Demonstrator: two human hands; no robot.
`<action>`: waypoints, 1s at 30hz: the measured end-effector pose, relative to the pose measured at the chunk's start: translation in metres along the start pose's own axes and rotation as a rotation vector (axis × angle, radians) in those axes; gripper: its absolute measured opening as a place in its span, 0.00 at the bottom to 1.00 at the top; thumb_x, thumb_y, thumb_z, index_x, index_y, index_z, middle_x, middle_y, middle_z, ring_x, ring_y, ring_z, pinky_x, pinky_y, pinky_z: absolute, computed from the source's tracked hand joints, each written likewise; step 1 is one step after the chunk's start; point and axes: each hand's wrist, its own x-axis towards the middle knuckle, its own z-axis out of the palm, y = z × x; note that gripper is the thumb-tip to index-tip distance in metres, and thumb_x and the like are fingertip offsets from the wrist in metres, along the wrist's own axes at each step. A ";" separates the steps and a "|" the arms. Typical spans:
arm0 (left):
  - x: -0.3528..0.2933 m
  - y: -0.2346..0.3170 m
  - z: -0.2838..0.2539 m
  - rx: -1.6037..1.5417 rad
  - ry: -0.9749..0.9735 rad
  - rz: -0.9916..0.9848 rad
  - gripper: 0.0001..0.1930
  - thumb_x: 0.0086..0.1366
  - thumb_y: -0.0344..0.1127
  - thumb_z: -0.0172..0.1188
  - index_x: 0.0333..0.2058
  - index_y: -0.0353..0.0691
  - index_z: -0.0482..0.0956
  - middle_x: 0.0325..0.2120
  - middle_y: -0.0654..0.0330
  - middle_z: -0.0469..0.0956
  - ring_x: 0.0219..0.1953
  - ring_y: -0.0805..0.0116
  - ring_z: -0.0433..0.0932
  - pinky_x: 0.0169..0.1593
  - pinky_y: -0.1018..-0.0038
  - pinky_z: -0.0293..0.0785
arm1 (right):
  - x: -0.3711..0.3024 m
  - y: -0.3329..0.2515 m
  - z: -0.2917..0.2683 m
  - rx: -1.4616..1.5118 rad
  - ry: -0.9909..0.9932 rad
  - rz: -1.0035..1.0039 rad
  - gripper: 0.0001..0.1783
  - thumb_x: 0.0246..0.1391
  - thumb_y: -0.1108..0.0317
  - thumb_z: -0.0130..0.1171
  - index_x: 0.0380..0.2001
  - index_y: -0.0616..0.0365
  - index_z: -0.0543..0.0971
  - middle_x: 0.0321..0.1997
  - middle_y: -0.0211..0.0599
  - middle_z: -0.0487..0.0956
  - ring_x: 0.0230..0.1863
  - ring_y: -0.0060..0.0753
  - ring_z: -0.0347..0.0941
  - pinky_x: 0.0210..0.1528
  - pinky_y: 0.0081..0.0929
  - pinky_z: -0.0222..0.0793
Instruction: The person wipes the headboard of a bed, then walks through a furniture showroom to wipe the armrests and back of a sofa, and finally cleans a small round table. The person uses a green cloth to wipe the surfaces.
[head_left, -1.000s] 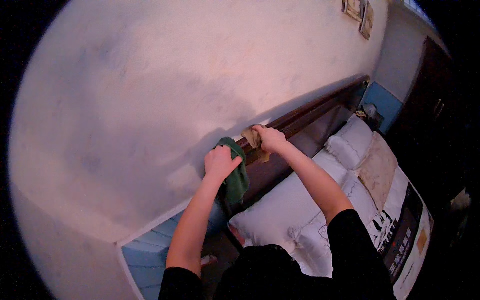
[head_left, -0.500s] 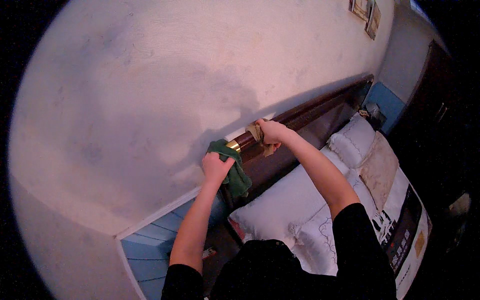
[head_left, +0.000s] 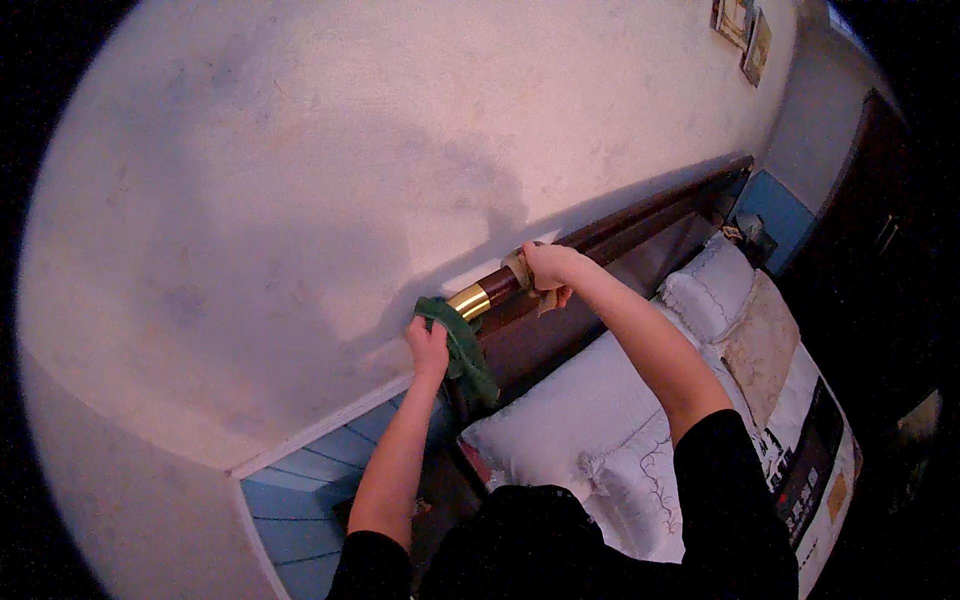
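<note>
Mid-frame: left hand closed on green cloth, pressed against brass end cap of dark headboard rail, right hand clamped round beige rag just beside, likely for bracing.

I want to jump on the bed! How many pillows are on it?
3 that I can see. One big white pillow lies just below the headboard, a second is in front of it, and a third is farther along. The person's body may hide more.
</note>
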 end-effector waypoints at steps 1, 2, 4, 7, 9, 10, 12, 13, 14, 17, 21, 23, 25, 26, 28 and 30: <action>0.002 -0.002 -0.002 -0.031 -0.018 -0.013 0.09 0.61 0.30 0.52 0.35 0.30 0.76 0.27 0.57 0.79 0.31 0.69 0.75 0.37 0.70 0.72 | 0.000 -0.001 -0.001 -0.015 0.002 0.004 0.29 0.50 0.79 0.55 0.55 0.66 0.58 0.33 0.55 0.80 0.21 0.45 0.81 0.19 0.38 0.79; 0.003 -0.004 -0.004 -0.061 -0.037 -0.025 0.09 0.63 0.30 0.50 0.35 0.30 0.76 0.28 0.59 0.78 0.32 0.70 0.74 0.37 0.71 0.71 | 0.000 -0.002 -0.001 -0.030 0.005 0.008 0.30 0.50 0.79 0.55 0.55 0.65 0.57 0.34 0.56 0.79 0.21 0.45 0.80 0.18 0.38 0.79; -0.002 0.004 0.002 -0.001 0.037 -0.077 0.11 0.64 0.31 0.47 0.36 0.30 0.75 0.29 0.59 0.78 0.32 0.70 0.74 0.37 0.72 0.71 | 0.001 0.001 0.001 -0.065 0.020 0.005 0.31 0.49 0.79 0.55 0.56 0.64 0.57 0.35 0.56 0.79 0.21 0.45 0.80 0.18 0.37 0.79; 0.001 -0.015 0.000 -0.072 0.049 -0.072 0.13 0.67 0.34 0.44 0.37 0.31 0.75 0.30 0.60 0.77 0.33 0.72 0.74 0.38 0.73 0.71 | 0.003 0.001 0.003 -0.108 0.041 -0.009 0.31 0.49 0.79 0.54 0.56 0.64 0.56 0.32 0.54 0.80 0.20 0.44 0.80 0.18 0.36 0.78; 0.002 -0.027 -0.002 -0.147 0.044 -0.094 0.14 0.68 0.35 0.44 0.37 0.32 0.75 0.31 0.61 0.76 0.33 0.73 0.73 0.38 0.74 0.71 | 0.004 -0.002 0.002 -0.125 0.026 0.020 0.31 0.49 0.79 0.53 0.57 0.64 0.56 0.30 0.52 0.80 0.20 0.43 0.80 0.17 0.35 0.78; 0.001 -0.028 -0.001 -0.172 0.049 -0.132 0.14 0.68 0.36 0.44 0.37 0.33 0.76 0.31 0.61 0.76 0.33 0.73 0.73 0.38 0.74 0.71 | 0.004 -0.002 0.002 -0.143 0.027 0.026 0.31 0.49 0.79 0.53 0.57 0.63 0.56 0.29 0.51 0.80 0.20 0.43 0.80 0.17 0.35 0.78; -0.002 -0.025 0.001 -0.173 0.062 -0.174 0.14 0.69 0.37 0.44 0.38 0.33 0.76 0.31 0.61 0.76 0.33 0.73 0.73 0.38 0.74 0.71 | 0.005 -0.001 0.003 -0.178 0.027 0.033 0.31 0.50 0.78 0.53 0.57 0.63 0.56 0.26 0.49 0.81 0.20 0.42 0.80 0.17 0.35 0.77; -0.004 -0.022 0.002 -0.149 0.068 -0.179 0.14 0.69 0.37 0.44 0.38 0.34 0.76 0.31 0.61 0.76 0.33 0.73 0.73 0.38 0.74 0.70 | 0.004 0.000 0.002 -0.163 0.025 0.029 0.31 0.50 0.78 0.53 0.57 0.63 0.56 0.26 0.49 0.81 0.20 0.43 0.80 0.17 0.35 0.77; -0.006 -0.019 0.002 -0.126 0.075 -0.184 0.14 0.68 0.37 0.44 0.39 0.34 0.76 0.31 0.61 0.76 0.33 0.73 0.73 0.37 0.74 0.70 | 0.003 0.001 0.001 -0.148 0.024 0.026 0.31 0.50 0.78 0.53 0.57 0.62 0.56 0.26 0.49 0.81 0.20 0.43 0.80 0.17 0.35 0.77; -0.008 -0.017 0.000 -0.054 0.023 -0.185 0.22 0.70 0.47 0.41 0.42 0.34 0.77 0.36 0.55 0.76 0.40 0.63 0.73 0.48 0.66 0.68 | 0.002 0.002 -0.001 -0.143 0.000 0.014 0.31 0.50 0.78 0.53 0.57 0.61 0.56 0.26 0.51 0.80 0.20 0.43 0.80 0.17 0.35 0.77; -0.008 -0.032 -0.004 0.003 0.008 -0.182 0.22 0.70 0.47 0.40 0.44 0.36 0.77 0.38 0.56 0.76 0.42 0.63 0.73 0.49 0.66 0.68 | 0.003 -0.001 -0.005 -0.095 -0.045 0.030 0.31 0.51 0.79 0.53 0.57 0.62 0.55 0.26 0.54 0.80 0.20 0.45 0.80 0.16 0.37 0.77; -0.009 -0.041 -0.001 -0.130 0.045 -0.276 0.21 0.71 0.47 0.40 0.44 0.37 0.77 0.38 0.58 0.76 0.42 0.64 0.73 0.49 0.67 0.69 | 0.004 -0.003 -0.006 -0.070 -0.070 0.036 0.33 0.54 0.78 0.52 0.61 0.64 0.52 0.25 0.53 0.80 0.21 0.47 0.80 0.16 0.40 0.77; -0.006 -0.054 -0.001 -0.239 0.018 -0.285 0.21 0.71 0.47 0.40 0.45 0.38 0.77 0.38 0.60 0.76 0.42 0.66 0.73 0.48 0.68 0.69 | 0.005 -0.003 -0.008 -0.055 -0.097 0.042 0.33 0.56 0.77 0.50 0.63 0.65 0.50 0.24 0.53 0.80 0.21 0.48 0.80 0.17 0.42 0.76; -0.007 -0.060 -0.001 -0.283 0.035 -0.292 0.20 0.71 0.45 0.41 0.44 0.37 0.76 0.37 0.60 0.76 0.41 0.67 0.73 0.47 0.69 0.70 | 0.008 -0.003 -0.008 -0.053 -0.115 0.043 0.33 0.57 0.78 0.50 0.63 0.65 0.50 0.24 0.54 0.80 0.21 0.48 0.80 0.16 0.42 0.76; -0.009 -0.064 -0.001 -0.360 0.095 -0.307 0.16 0.70 0.40 0.44 0.41 0.35 0.76 0.33 0.60 0.77 0.37 0.70 0.73 0.43 0.70 0.70 | 0.011 -0.004 -0.008 -0.041 -0.111 0.046 0.32 0.56 0.79 0.49 0.62 0.66 0.50 0.24 0.55 0.79 0.21 0.48 0.80 0.17 0.43 0.76; -0.016 -0.065 -0.004 -0.298 0.097 -0.266 0.12 0.67 0.35 0.49 0.40 0.33 0.76 0.31 0.58 0.78 0.36 0.69 0.75 0.41 0.70 0.71 | 0.010 -0.006 -0.007 -0.031 -0.070 0.054 0.31 0.56 0.80 0.48 0.61 0.67 0.51 0.24 0.56 0.79 0.21 0.49 0.80 0.17 0.43 0.77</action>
